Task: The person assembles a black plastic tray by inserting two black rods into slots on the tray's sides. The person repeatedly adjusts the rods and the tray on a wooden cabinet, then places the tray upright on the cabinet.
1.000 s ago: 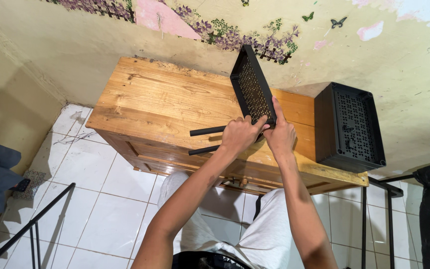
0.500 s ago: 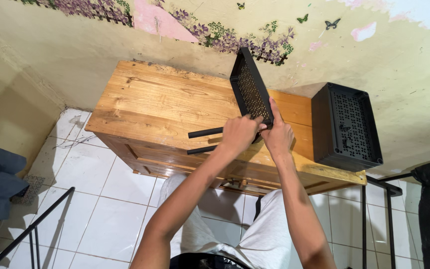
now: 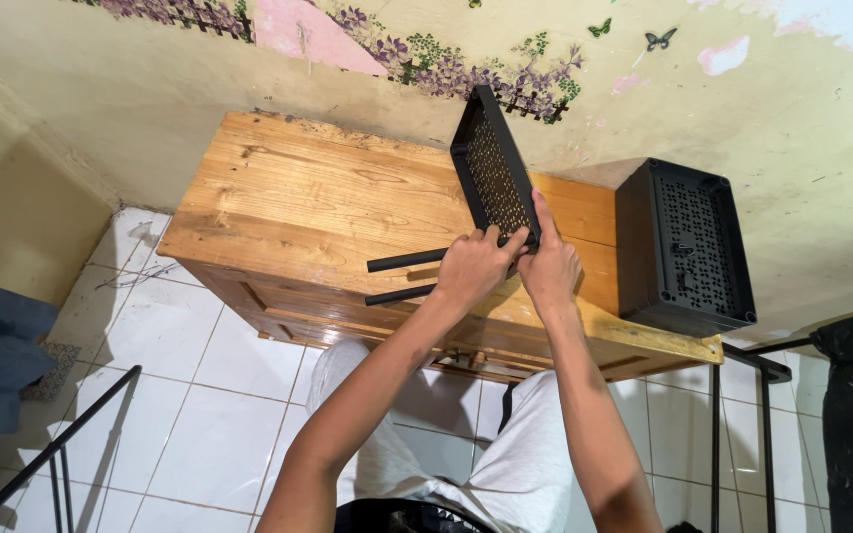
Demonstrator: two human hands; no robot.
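Hands gripping the near corner of a black perforated tray [image 3: 491, 163] tilted up on edge over a wooden cabinet [image 3: 298, 197].

The left hand [image 3: 471, 265] is closing around the ends of two black rods [image 3: 402, 276] where they meet the tray's near corner, and the right hand [image 3: 550, 265] is pressing flat against that same corner from the other side, fingers extended along the rim. The tray's long axis is running away from both hands toward the wall, while the rods are pointing out leftward from the tray, roughly level with the cabinet top. To the right of the tray a black perforated box [image 3: 683, 247] is standing on the cabinet, well apart from it. White tiles are covering the floor [image 3: 180, 395] below.
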